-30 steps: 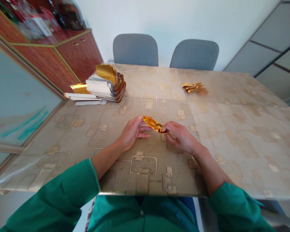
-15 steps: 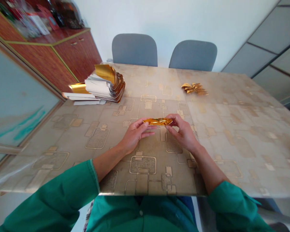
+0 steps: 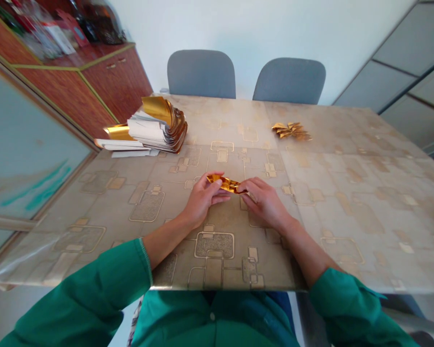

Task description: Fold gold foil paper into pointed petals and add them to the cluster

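A folded piece of shiny gold foil paper (image 3: 228,184) is held between both hands above the middle of the table. My left hand (image 3: 203,196) grips its left end, the thumb lying over the front. At the right end, the fingers and thumb of my right hand (image 3: 262,197) pinch the paper. The piece slants a little, its right end lower. Farther off to the right lies a small cluster of folded gold paper pieces (image 3: 291,131). A thick stack of gold-and-white paper sheets (image 3: 155,126), curled at the top, rests at the back left.
The table (image 3: 166,193) has a patterned tan cover under clear plastic. Two grey chairs (image 3: 201,73) stand along its far side by the white wall. A reddish wooden cabinet (image 3: 115,77) holding bags and boxes is at the back left.
The folded gold paper has tilted, its right end dropping, and shifted slightly left. My right hand has moved left and closer to my left hand. The stack and the cluster stay put.
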Demonstrator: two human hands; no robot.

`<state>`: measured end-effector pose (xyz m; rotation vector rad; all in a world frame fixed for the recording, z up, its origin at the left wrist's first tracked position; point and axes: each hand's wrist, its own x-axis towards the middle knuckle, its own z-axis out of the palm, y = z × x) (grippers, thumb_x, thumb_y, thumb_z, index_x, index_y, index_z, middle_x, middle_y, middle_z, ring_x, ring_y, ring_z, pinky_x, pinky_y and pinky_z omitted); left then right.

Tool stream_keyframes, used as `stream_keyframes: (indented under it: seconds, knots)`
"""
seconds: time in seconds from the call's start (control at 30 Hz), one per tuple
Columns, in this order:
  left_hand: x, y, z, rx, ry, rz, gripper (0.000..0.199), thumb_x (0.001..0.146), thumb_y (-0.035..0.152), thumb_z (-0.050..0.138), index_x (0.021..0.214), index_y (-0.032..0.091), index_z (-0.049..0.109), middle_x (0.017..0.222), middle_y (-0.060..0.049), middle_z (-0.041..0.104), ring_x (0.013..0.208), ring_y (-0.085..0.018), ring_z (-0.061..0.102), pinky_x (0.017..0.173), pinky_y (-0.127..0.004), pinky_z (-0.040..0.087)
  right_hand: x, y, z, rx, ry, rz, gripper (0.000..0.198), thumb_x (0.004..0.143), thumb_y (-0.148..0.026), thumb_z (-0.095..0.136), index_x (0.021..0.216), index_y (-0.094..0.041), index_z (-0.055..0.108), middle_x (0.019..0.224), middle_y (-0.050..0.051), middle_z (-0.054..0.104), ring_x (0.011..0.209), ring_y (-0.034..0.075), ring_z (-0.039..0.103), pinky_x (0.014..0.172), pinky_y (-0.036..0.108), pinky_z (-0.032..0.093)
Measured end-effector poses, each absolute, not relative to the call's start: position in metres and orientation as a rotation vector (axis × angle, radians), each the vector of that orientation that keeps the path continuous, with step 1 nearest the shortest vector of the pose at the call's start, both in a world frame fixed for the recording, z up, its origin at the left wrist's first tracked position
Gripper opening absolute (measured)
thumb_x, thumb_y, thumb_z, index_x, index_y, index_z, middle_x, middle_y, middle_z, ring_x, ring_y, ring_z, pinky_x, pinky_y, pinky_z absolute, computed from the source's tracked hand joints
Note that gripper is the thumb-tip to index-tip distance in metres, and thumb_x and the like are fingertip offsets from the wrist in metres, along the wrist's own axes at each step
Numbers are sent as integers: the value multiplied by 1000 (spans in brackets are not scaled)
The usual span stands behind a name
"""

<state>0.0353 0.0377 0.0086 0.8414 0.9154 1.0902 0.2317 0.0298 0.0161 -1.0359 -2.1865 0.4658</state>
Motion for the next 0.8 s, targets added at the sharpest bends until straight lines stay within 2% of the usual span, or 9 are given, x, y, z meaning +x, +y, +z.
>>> stream_keyframes:
  seconds: [0.07,0.13,0.23,0.3,0.43,0.63,0.8]
  knots:
    - [37,37,8,858,940,1150,24,86,29,65,104,16,58,102,-6,68,85,-15,71,73,-28,61,229,28,17,-1017,-2103,577,13,92,-20,48,103,-23,54,100,6,66,91,19,62,81,35,50]
    - [39,36,6,909,949,1212,20,86,29,64,101,16,59,108,-6,67,90,-16,70,75,-28,62,226,26,17,-1095,-1971,656,20,90,-25,50,111,-23,49,99,5,66,81,17,63,73,32,51]
    - [42,32,3,1014,952,1265,23,87,32,63,104,17,61,110,-6,67,92,-17,70,76,-29,62,221,26,13,-1305,-1874,667,26,89,-33,53,112,-22,47,78,-1,63,60,14,56,55,26,43]
    - [44,30,2,1060,960,1255,24,88,35,61,105,17,63,105,-6,68,91,-17,70,77,-30,63,217,26,10,-1384,-1877,641,19,89,-32,53,105,-22,49,66,-4,58,53,14,51,50,25,37]
    - [45,28,1,1076,1003,1183,28,89,39,58,106,18,64,98,-6,71,84,-18,73,71,-29,63,213,26,8,-1404,-1863,575,3,89,-25,47,90,-24,50,60,-5,53,50,14,50,50,25,33]
    - [45,29,2,1070,1087,1139,28,89,33,54,107,16,63,89,-6,73,69,-18,73,54,-23,59,212,25,8,-1433,-1897,478,6,89,-22,45,89,-23,51,68,-1,60,55,15,52,53,25,34]
    - [46,33,1,955,1111,1168,28,88,25,50,110,14,65,92,-8,75,71,-18,75,58,-24,60,206,28,1,-1462,-1936,423,10,91,-23,44,83,-22,51,72,1,62,59,15,53,57,25,34]
